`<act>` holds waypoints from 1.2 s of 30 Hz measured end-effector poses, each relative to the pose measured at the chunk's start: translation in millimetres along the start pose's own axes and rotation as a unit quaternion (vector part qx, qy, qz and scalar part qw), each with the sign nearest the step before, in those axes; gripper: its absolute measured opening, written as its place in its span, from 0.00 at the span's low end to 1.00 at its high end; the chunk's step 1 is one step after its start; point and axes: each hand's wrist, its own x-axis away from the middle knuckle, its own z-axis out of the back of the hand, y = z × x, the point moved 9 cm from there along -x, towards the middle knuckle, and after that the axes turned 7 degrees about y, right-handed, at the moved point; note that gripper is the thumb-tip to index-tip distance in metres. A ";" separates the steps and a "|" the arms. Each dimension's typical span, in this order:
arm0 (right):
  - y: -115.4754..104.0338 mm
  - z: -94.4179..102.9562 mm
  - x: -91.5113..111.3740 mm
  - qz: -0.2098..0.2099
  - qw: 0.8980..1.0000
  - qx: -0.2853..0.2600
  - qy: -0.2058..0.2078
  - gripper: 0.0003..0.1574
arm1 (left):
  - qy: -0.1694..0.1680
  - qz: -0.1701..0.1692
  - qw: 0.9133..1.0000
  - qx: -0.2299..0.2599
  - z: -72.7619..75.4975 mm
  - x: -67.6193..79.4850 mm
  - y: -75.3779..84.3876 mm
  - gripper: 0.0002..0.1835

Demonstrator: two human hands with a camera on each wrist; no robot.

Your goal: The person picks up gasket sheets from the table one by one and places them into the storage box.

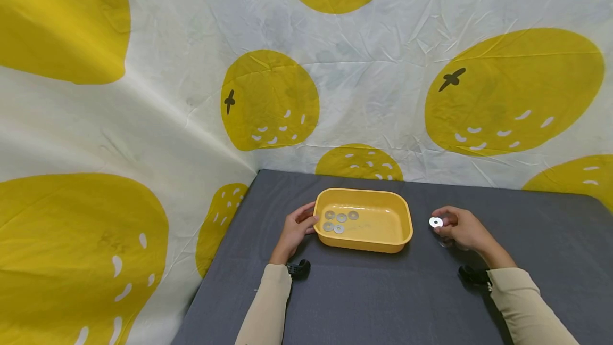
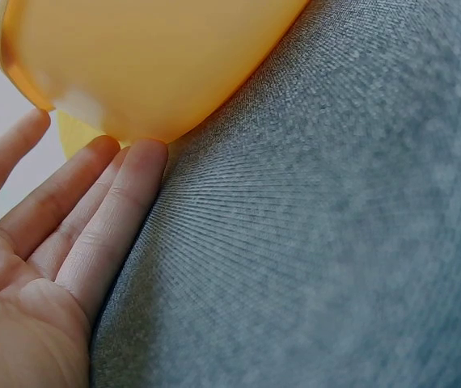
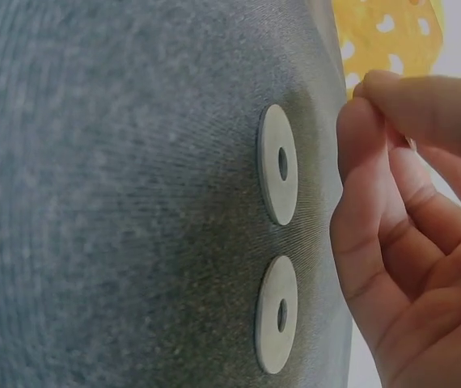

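- Beige sleeves (image 1: 263, 307) sit nearest the head camera, black wrist straps (image 1: 299, 269) at the cuffs.
- Hands are well apart, one on each side of the yellow tray (image 1: 380, 222).
- Left hand (image 1: 293, 230) holds the tray's left end: thumb at the rim, fingertips against the outer wall, low down by the bench (image 1: 373, 297).
- Right hand (image 1: 465, 229) is off the tray's right end, thumb and fingers pinching one washer (image 1: 432, 223); its face and centre hole show in the head view. Fingers mostly hide it from the right wrist camera.
- Two loose washers (image 3: 271, 174) lie flat on the bench beside the right hand, near each other with a gap between.
- Tray stands upright on the bench, between the hands. Five flat washers (image 1: 353, 213) lie in its left half: three toward the far side, two toward the near side. Right half shows bare floor with some glare.
- Bench has a dark grey cloth top. Behind and to the left hangs white fabric (image 1: 364, 95) with big yellow fruit prints, creased.
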 end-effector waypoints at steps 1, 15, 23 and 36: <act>-0.8 -0.3 0.0 -0.001 1.000 -0.003 -0.002 0.26 | 0.000 0.001 1.000 0.000 0.2 0.1 -0.1 0.29; -8.2 -2.4 -3.3 0.010 1.000 0.010 -0.018 0.28 | -0.004 0.006 1.000 0.000 0.0 -0.7 -2.6 0.29; -20.5 -2.3 -7.0 0.038 0.999 0.012 -0.002 0.26 | 0.001 -0.003 1.000 -0.003 -0.3 -0.1 2.6 0.28; -34.2 1.2 -7.6 0.072 0.997 0.015 0.007 0.23 | 0.002 -0.006 1.000 -0.003 0.4 -1.4 1.3 0.28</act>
